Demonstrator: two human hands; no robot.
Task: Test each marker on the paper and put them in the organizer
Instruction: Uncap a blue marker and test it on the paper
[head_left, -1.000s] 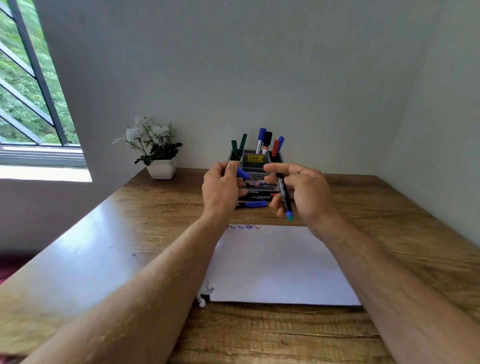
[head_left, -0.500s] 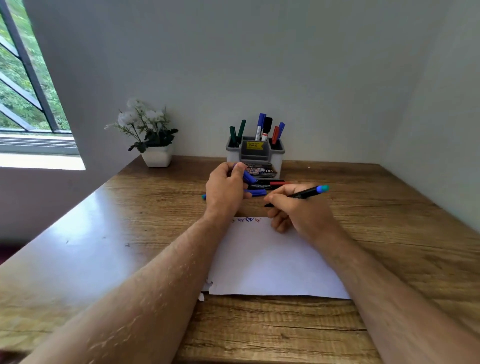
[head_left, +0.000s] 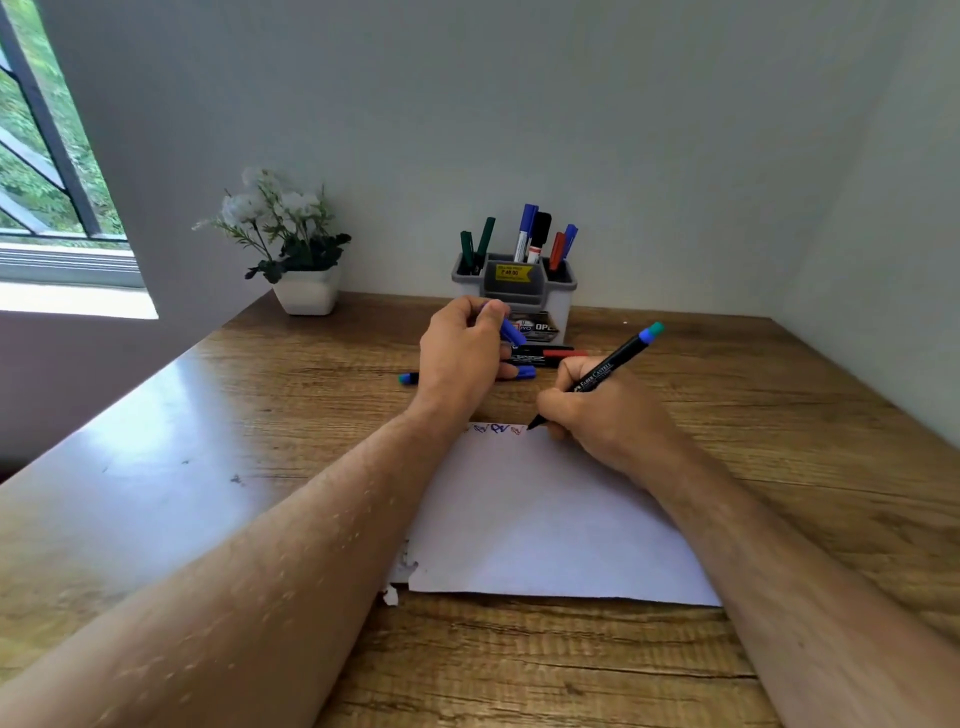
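Head view: the right hand (head_left: 602, 415) grips a black marker (head_left: 597, 375), its tip touching the far edge of the white paper (head_left: 545, 519) beside small scribbles (head_left: 498, 429). The left hand (head_left: 460, 358) pinches a blue cap (head_left: 511, 332). Loose markers (head_left: 545, 356) lie on the wooden surface (head_left: 260, 415) before the grey organizer (head_left: 563, 286), which holds upright markers.

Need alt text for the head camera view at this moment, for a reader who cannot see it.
The right hand presses a black marker tip to the far edge of a white paper beside earlier scribbles, while the left hand holds its blue cap. Behind, a grey organizer holds several markers.
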